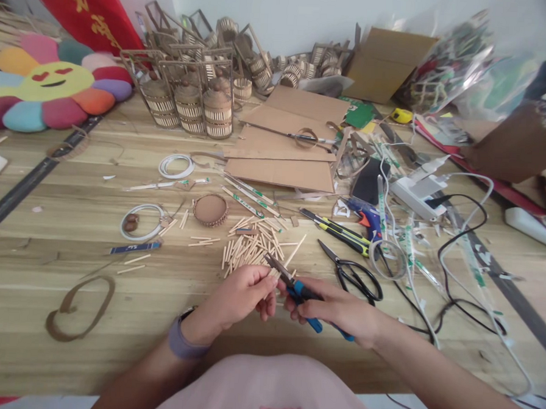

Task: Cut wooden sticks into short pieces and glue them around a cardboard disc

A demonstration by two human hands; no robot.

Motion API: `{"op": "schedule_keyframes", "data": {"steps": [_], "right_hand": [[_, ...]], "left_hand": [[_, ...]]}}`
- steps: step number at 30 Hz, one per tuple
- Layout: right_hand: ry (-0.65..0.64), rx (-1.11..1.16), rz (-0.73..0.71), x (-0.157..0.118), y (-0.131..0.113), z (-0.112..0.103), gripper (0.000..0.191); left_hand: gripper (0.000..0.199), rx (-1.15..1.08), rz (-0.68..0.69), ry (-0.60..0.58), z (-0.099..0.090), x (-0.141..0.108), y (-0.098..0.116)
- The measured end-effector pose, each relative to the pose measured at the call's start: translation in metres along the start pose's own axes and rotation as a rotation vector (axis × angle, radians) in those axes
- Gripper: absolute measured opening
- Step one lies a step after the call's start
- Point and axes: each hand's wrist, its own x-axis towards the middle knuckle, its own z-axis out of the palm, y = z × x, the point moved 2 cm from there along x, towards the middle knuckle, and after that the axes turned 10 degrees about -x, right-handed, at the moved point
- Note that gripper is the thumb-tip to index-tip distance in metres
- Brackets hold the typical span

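A: Why are the two hands so close together?

B: Probably for control. The left hand [246, 293] is pinched narrow on a thin stick [273, 273], its fingertips near the metal end of the pliers [301, 290]. The right hand [338, 312] is curled around the blue handles, perhaps to leave squeezing to the palm.

A: Is the stick between the jaws?

B: I cannot tell; fingers and metal overlap there.

A: And the loose pile of sticks [250, 249]?

B: With the hands as the clock's centre, at eleven o'clock on the worktop [143, 313], just beyond the left fingers. I'd say that keeps each piece within a short reach.

A: The black scissors [358, 282]?

B: Between two and three o'clock, handles toward the right forearm, so that hand could take them easily. The utility knives [340, 231] lie nearer one o'clock.

A: The round woven base [211, 210]?

B: Between ten and eleven, set flat and apart from the pile, likely to stay out of the way.
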Motion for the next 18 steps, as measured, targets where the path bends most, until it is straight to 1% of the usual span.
{"op": "schedule_keyframes", "data": {"steps": [10, 14, 18], "right_hand": [[-0.028, 0.043, 0.000, 0.0004, -0.0019, 0.0022, 0.028], [-0.036, 0.050, -0.002, -0.0004, -0.0030, 0.0023, 0.032], [-0.023, 0.021, 0.004, 0.0014, 0.0014, 0.0042, 0.029]], "left_hand": [[0.053, -0.071, -0.033, -0.007, 0.0007, -0.0018, 0.0049], [0.049, -0.105, -0.040, -0.013, 0.0015, -0.0019, 0.0044], [0.047, -0.095, -0.043, -0.007, 0.0007, -0.0010, 0.0022]]}}
